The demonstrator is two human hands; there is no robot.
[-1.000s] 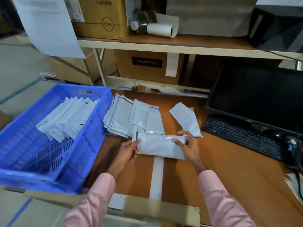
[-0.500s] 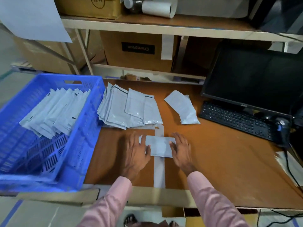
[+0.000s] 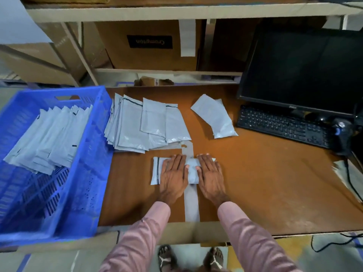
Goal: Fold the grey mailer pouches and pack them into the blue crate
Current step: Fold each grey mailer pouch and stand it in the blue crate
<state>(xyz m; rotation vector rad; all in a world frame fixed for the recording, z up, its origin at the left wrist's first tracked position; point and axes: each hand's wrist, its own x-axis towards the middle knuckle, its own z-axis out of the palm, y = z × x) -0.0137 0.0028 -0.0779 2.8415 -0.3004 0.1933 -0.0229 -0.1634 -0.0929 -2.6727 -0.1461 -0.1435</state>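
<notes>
Desk [image 3: 265, 183] of brown board runs under a shelf [image 3: 176, 13] stacked with cardboard boxes [image 3: 149, 46]; a dark monitor [image 3: 304, 69] and keyboard [image 3: 282, 125] sit at my right, a blue crate [image 3: 94, 173] at my left with folded pouches [image 3: 47, 138] leaning inside. Loose pouches [image 3: 141, 126] fan out near the crate. The pouch [image 3: 157, 170] I am folding lies straight before me, long axis left to right, its dark-striped end toward the crate. My left hand [image 3: 172, 174] and right hand [image 3: 209, 174] press flat on it, fingers straight and spread.
</notes>
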